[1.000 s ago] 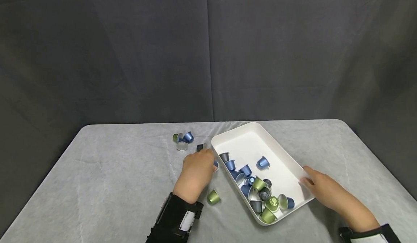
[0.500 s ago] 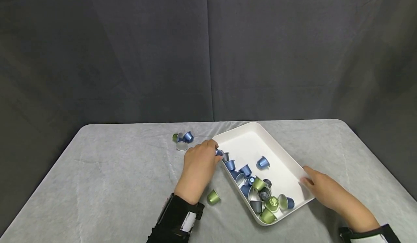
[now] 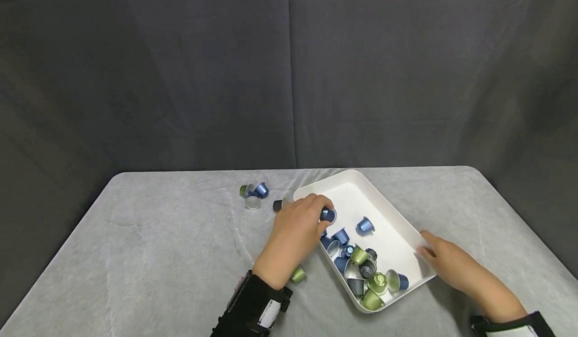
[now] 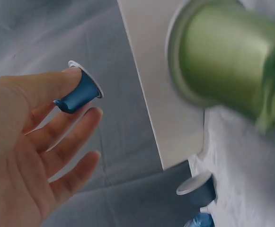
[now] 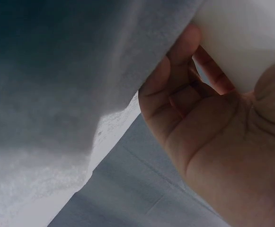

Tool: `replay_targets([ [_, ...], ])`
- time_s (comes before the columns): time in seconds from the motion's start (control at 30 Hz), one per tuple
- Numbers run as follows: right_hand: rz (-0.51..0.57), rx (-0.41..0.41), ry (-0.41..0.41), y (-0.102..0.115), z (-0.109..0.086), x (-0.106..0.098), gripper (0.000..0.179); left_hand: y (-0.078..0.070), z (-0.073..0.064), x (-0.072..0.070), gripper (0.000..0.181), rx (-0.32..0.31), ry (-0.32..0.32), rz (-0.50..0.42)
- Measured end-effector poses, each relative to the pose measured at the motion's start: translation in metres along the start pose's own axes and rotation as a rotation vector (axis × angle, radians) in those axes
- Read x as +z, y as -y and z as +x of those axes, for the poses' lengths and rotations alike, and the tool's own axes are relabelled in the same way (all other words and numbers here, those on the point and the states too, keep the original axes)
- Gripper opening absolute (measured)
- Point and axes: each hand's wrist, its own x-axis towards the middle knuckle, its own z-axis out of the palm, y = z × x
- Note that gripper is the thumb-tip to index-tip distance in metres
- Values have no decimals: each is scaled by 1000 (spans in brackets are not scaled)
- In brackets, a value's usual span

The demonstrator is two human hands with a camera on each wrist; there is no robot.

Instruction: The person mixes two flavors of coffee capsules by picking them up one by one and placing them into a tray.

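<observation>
My left hand point(image 3: 295, 234) reaches over the left wall of a white tray point(image 3: 347, 189), pinching a blue coffee capsule point(image 3: 327, 215) between thumb and fingers. In the left wrist view, that capsule point(image 4: 80, 92) sits at the thumb tip, its pale rim facing away from the palm, while the lower fingers are spread loosely. My right hand point(image 3: 451, 263) grips the tray's right wall, thumb inside and the other fingers outside and beneath. Inside the tray lie blue, green and dark capsules, mostly heaped toward the near left corner; one blue capsule point(image 3: 365, 225) lies apart.
On the grey cloth left of the tray are a dark capsule point(image 3: 277, 205), a green capsule point(image 3: 298, 275) partly behind my left wrist, and a small group including a blue capsule point(image 3: 261, 190). A dark curtain point(image 3: 289, 76) hangs behind the table.
My left hand has lifted the blue capsule from the cloth and carried it right, over the tray's left wall. The right hand and tray stay put.
</observation>
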Motion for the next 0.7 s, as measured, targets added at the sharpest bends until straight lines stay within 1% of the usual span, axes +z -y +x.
replay_targets([
  [0.13,-1,7,6,0,0,-1,25,-7,-1,6,31,82,29,6],
  [0.3,2,-2,4,0,0,-1,25,-10,-3,11,24,174,59,-29],
  [0.43,-1,1,7,1,0,-1,26,-11,-4,13,22,210,88,-21],
  [0.53,-3,8,10,1,0,-1,26,-13,-4,15,23,221,110,1],
  [0.7,-2,6,6,1,0,-1,23,-16,-5,18,25,250,120,45],
])
